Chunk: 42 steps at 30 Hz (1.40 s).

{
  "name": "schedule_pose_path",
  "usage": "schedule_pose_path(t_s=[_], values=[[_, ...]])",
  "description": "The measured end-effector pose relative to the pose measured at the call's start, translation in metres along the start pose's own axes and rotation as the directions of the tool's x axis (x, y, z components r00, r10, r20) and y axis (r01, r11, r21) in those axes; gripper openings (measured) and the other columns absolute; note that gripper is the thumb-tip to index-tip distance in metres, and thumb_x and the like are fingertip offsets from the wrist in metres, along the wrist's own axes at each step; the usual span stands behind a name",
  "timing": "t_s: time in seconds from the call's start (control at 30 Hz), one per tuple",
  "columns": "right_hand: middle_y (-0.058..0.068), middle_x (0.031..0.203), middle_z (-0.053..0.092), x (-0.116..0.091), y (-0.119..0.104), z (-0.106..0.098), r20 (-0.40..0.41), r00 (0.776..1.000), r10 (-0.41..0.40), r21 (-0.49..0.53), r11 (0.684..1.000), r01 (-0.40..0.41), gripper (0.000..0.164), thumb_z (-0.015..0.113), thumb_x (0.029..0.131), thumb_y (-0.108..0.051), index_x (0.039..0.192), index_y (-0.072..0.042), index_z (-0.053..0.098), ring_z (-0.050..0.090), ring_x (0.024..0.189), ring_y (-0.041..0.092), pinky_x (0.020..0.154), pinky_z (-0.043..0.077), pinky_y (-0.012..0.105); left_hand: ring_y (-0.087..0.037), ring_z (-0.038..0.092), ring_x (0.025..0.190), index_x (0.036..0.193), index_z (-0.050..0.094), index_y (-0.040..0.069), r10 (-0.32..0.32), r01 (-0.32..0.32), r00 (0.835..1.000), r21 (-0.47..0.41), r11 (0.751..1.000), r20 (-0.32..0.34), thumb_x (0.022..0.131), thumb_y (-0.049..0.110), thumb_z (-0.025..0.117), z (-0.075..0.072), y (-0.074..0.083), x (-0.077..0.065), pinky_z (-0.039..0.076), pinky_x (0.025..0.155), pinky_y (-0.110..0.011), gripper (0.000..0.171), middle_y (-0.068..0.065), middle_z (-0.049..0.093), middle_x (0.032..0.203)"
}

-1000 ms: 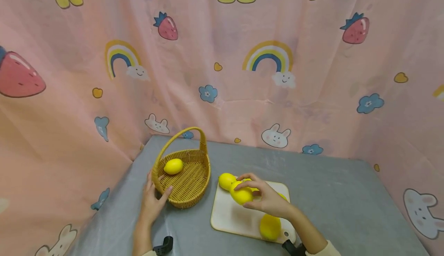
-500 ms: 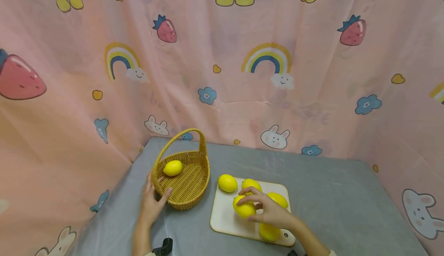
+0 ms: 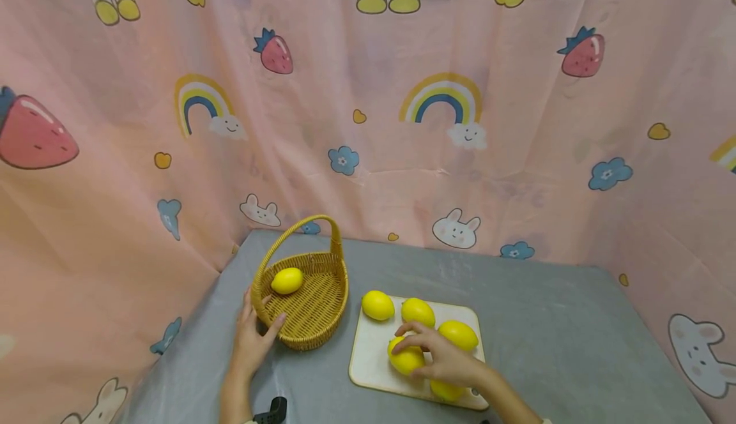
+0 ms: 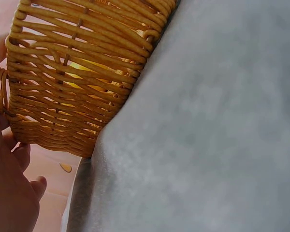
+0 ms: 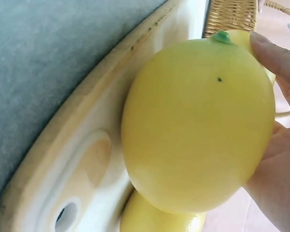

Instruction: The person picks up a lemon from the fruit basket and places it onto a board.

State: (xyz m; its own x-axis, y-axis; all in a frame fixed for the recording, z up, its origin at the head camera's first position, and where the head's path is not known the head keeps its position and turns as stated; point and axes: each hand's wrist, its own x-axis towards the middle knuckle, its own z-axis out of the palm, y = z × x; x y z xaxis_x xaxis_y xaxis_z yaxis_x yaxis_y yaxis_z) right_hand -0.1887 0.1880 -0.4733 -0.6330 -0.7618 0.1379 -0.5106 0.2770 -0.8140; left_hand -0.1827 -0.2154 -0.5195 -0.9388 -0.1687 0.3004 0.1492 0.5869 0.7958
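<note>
My left hand (image 3: 250, 338) holds the left side of a wicker basket (image 3: 310, 334) near the foot of its arched handle, with a fingertip showing inside the rim. One lemon (image 3: 287, 281) lies in the basket; a bit of its yellow shows through the weave (image 4: 82, 72) in the left wrist view. My right hand (image 3: 445, 357) grips another lemon (image 3: 406, 355) from above, close over a white cutting board (image 3: 368, 366). In the right wrist view a big near lemon (image 5: 198, 125) largely hides the gripped one (image 5: 241, 37), where my thumb rests.
Two lemons lie along the board's far edge, one at its left corner (image 3: 377, 305) and one beside it (image 3: 418, 312). A third (image 3: 458, 335) sits at the right. The near lemon (image 3: 445, 391) is partly under my hand. A pink printed curtain (image 3: 368, 188) surrounds the grey table (image 3: 546, 334).
My right hand has brought its lemon down and toward me, away from the far-left lemon, to the middle of the board. The left hand and the basket have stayed in place.
</note>
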Motion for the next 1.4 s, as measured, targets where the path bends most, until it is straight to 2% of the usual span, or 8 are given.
schedule_pose_path(t_s=[0.33, 0.6, 0.9, 1.03, 1.2, 1.4], values=[[0.015, 0.136, 0.049, 0.000, 0.001, 0.003, 0.016, 0.999, 0.051, -0.075, 0.996, -0.050, 0.036, 0.078, 0.082, -0.001, 0.112, -0.019, 0.071, 0.048, 0.122, 0.038, 0.102, 0.042, 0.048, -0.049, 0.009, 0.148, 0.145, 0.050, 0.002, -0.007, 0.007, 1.000, -0.010, 1.000, -0.001, 0.094, 0.033, 0.071, -0.001, -0.002, -0.002, 0.016, 0.108, -0.073, 0.063, -0.012, 0.004, 0.167], [0.015, 0.135, 0.049, 0.001, 0.002, 0.003, 0.030, 0.997, 0.076, -0.100, 0.992, -0.073, 0.035, 0.077, 0.081, 0.002, 0.109, -0.019, 0.071, 0.049, 0.121, 0.033, 0.102, 0.044, 0.044, -0.050, 0.012, 0.146, 0.144, 0.051, 0.001, -0.003, 0.003, 1.000, -0.010, 1.000, -0.017, 0.093, 0.032, 0.072, -0.001, -0.004, -0.003, 0.018, 0.108, -0.073, 0.063, -0.013, 0.006, 0.166], [0.018, 0.134, 0.049, 0.002, 0.001, 0.001, 0.036, 0.998, 0.056, -0.099, 0.994, -0.052, 0.034, 0.078, 0.081, 0.001, 0.109, -0.015, 0.069, 0.047, 0.122, 0.037, 0.103, 0.043, 0.041, -0.049, 0.014, 0.146, 0.142, 0.052, 0.000, 0.036, -0.036, 0.999, -0.005, 0.999, -0.032, 0.092, 0.031, 0.073, 0.000, -0.005, 0.000, 0.018, 0.108, -0.073, 0.062, -0.012, 0.009, 0.166], [0.019, 0.136, 0.048, 0.004, -0.004, -0.003, 0.028, 0.998, 0.052, -0.110, 0.993, -0.048, 0.033, 0.078, 0.082, -0.003, 0.112, -0.014, 0.069, 0.046, 0.124, 0.041, 0.104, 0.043, 0.045, -0.049, 0.014, 0.146, 0.142, 0.052, -0.001, 0.051, -0.051, 0.998, -0.010, 0.999, -0.032, 0.092, 0.029, 0.073, -0.001, -0.003, 0.003, 0.018, 0.108, -0.072, 0.062, -0.014, 0.010, 0.166], [0.012, 0.132, 0.053, 0.013, -0.012, -0.012, 0.005, 0.999, 0.033, -0.160, 0.987, -0.032, 0.032, 0.077, 0.086, -0.009, 0.116, -0.015, 0.068, 0.049, 0.123, 0.034, 0.102, 0.044, 0.048, -0.049, 0.013, 0.147, 0.142, 0.051, -0.002, 0.039, -0.039, 0.999, -0.018, 0.999, -0.024, 0.092, 0.029, 0.073, -0.002, -0.002, 0.003, 0.017, 0.108, -0.072, 0.063, -0.014, 0.008, 0.166], [0.009, 0.130, 0.056, 0.038, -0.025, -0.025, -0.031, 0.999, -0.012, -0.165, 0.986, 0.007, 0.030, 0.074, 0.091, -0.011, 0.119, -0.017, 0.067, 0.051, 0.123, 0.029, 0.101, 0.045, 0.050, -0.050, 0.015, 0.146, 0.141, 0.053, -0.002, 0.063, -0.064, 0.998, -0.013, 0.998, -0.030, 0.092, 0.027, 0.074, 0.001, -0.004, 0.003, 0.017, 0.109, -0.072, 0.061, -0.017, 0.009, 0.165]])
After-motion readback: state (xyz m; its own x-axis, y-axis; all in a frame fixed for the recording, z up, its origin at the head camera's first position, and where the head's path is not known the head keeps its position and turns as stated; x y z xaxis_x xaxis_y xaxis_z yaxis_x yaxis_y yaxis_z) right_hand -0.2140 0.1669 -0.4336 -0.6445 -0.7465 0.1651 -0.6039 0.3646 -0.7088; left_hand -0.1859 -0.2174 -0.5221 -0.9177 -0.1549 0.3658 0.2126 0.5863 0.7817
